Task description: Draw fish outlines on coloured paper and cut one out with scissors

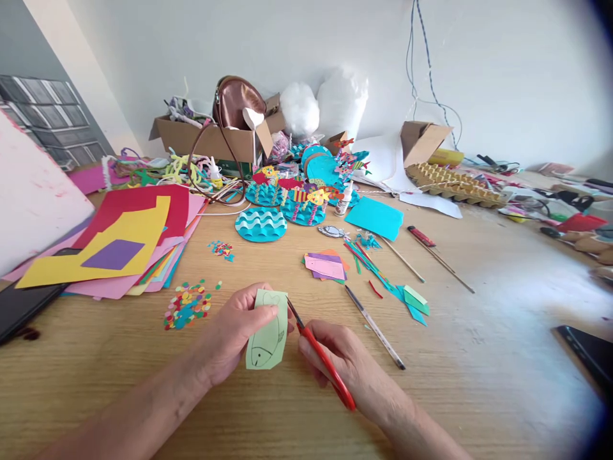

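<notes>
We get one view only, head-worn, looking forward and down across the wooden table [479,358] toward the white wall [502,57] at frame top. Both hands sit close at bottom centre; craft clutter fills mid-frame. Wide lens, dark vignette at the right edge.

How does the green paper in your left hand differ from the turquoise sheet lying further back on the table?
The green paper is held up in the left hand, carries a drawn fish and meets the red scissors; the turquoise sheet lies flat, blank and untouched. The green paper looks smaller and paler. Both are coloured craft paper.
</notes>
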Tool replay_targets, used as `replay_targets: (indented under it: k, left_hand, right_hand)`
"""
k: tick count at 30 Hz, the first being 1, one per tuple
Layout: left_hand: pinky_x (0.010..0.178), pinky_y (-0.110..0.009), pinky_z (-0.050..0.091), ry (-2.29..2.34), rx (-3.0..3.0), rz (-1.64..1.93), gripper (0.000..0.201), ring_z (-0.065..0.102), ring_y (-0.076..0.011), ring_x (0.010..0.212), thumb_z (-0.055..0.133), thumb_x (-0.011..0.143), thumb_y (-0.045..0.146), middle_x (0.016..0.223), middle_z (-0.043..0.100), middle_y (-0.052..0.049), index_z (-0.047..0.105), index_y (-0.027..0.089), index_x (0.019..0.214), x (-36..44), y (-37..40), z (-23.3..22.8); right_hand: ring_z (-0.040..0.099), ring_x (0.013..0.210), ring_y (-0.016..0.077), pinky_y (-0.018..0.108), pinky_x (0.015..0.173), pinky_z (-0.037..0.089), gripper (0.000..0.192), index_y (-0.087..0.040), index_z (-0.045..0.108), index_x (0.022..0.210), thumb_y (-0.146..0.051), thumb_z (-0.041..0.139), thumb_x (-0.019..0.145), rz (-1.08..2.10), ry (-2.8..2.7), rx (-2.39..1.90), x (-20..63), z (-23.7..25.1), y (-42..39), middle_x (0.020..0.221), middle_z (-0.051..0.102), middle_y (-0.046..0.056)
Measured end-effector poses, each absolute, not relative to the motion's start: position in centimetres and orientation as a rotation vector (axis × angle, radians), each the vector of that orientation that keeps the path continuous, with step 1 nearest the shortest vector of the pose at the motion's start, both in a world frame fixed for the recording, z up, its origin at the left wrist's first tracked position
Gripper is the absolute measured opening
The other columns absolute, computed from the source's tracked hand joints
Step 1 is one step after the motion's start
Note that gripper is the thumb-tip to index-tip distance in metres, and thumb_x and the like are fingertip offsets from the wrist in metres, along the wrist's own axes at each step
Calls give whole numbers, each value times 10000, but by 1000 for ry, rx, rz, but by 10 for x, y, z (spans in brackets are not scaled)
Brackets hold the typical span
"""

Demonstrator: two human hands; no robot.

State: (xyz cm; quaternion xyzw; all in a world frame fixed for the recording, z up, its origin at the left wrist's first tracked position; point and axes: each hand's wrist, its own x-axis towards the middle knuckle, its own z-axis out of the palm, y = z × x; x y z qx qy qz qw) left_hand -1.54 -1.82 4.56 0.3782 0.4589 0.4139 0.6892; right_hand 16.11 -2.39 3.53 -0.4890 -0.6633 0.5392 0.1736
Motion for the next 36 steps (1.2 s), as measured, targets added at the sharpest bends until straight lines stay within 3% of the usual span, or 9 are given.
replay_targets:
  k: [6,36]
  left_hand:
    - [484,-192,366,1023,850,955,175,519,-101,522,665,646,298,599,596,16,549,166,655,-13,-19,45]
    - [480,-175,365,956,784,944,163,494,-74,503,665,662,265,587,599,40,531,174,647,-12,-22,42]
  right_hand:
    - [400,502,95,224,468,240,321,-189,411,601,-363,453,868,1535,-1867,-1390,160,32,-23,529,436,-43]
    - [380,480,88,223,450,230,370,-191,398,609,-422,424,898,1519,-1869,-1411,160,33,-26,517,386,-48]
